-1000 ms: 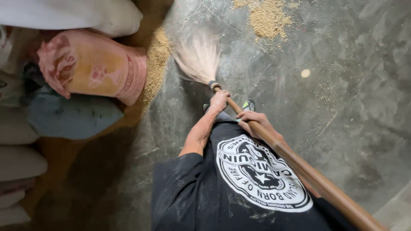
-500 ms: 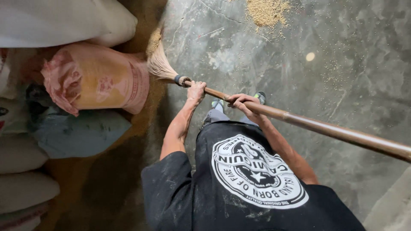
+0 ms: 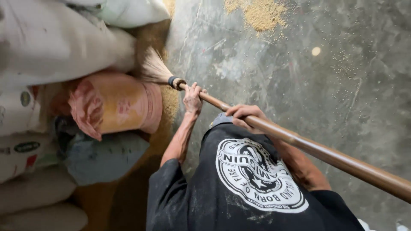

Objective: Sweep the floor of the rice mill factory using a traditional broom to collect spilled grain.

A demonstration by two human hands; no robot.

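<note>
Broom [image 3: 274, 130] looks light, with a stiff wooden shaft and soft bristles tucked against the sacks [image 3: 64, 55]; left hand [image 3: 192, 99] and right hand [image 3: 245, 116] each grip the shaft near the head

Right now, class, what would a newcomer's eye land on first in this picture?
First the long wooden broom running across the middle, gripped by the left hand near the bristles and the right hand further back. Next, the pink sack at left, and the pile of grain on the grey floor above.
</note>
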